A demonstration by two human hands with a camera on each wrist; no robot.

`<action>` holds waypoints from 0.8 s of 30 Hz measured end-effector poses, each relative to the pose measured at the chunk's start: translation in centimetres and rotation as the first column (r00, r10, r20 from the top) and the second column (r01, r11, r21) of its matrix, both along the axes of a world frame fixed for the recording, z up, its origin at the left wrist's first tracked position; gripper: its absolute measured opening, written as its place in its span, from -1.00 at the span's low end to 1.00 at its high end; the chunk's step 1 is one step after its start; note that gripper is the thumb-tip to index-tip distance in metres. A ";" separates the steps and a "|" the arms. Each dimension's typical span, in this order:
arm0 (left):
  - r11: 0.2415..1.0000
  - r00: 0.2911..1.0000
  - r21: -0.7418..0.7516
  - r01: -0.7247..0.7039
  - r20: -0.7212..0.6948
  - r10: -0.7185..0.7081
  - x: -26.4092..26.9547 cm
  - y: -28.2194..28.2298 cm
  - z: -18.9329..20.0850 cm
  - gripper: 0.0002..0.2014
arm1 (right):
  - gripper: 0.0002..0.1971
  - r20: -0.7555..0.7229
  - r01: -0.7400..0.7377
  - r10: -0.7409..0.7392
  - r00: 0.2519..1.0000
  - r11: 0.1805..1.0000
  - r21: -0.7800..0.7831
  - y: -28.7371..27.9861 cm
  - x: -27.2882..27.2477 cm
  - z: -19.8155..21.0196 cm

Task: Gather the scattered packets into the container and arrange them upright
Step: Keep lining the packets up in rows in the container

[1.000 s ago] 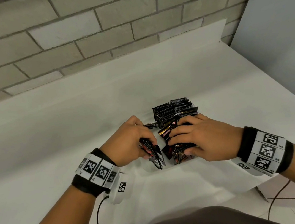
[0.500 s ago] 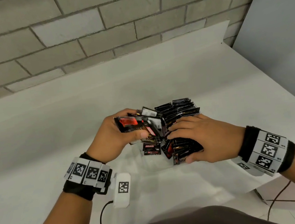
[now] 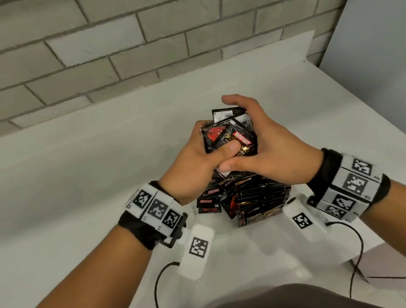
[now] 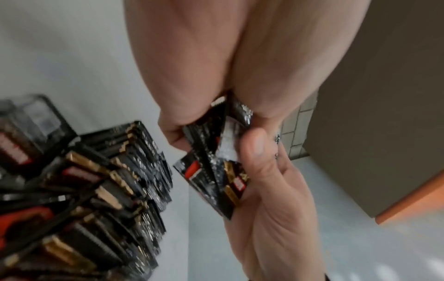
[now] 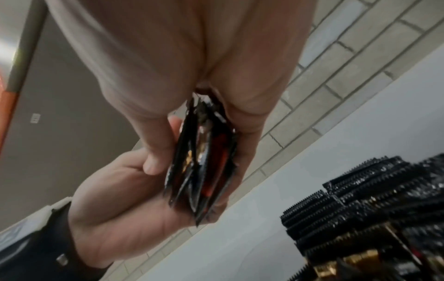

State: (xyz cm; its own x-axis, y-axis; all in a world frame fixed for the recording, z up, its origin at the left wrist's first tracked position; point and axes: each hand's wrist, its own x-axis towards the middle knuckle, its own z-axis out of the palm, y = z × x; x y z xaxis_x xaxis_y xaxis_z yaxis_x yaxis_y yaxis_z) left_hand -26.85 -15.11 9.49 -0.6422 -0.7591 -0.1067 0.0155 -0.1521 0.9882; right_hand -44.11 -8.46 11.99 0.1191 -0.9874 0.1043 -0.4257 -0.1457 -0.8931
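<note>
Both hands, left (image 3: 193, 165) and right (image 3: 268, 151), fingers clamped round one bundle of packets (image 3: 227, 135), raised above the container (image 3: 258, 198) on the desk (image 3: 74, 195); long axes roughly upright, faces fanned, tilted.

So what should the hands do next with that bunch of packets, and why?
Probably square the bunch up, then lower it into the container. Both the left hand and right hand grip it above the packets already standing there, and its packets sit crooked.
</note>
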 end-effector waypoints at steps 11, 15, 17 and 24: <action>0.965 0.846 -0.241 0.104 0.532 0.042 1.6 -0.3 -1.5 -0.66 | -0.16 -0.115 0.194 -0.190 0.975 0.981 0.028 0.0 -4.6 0.1; 0.842 0.634 -0.380 0.383 0.771 0.059 1.6 0.2 -3.5 -0.92 | -0.16 -0.195 0.288 -0.280 0.940 0.958 0.013 0.4 -6.1 -0.1; 0.797 0.530 -0.345 0.496 0.847 0.037 0.8 0.8 -4.2 -0.90 | -0.16 -0.190 0.286 -0.276 0.942 0.958 0.024 0.6 -6.1 -0.6; 0.692 0.353 -0.282 0.665 0.935 0.042 -1.8 1.2 -5.4 -0.79 | -0.15 -0.166 0.288 -0.280 0.946 0.957 0.028 1.4 -6.6 -1.6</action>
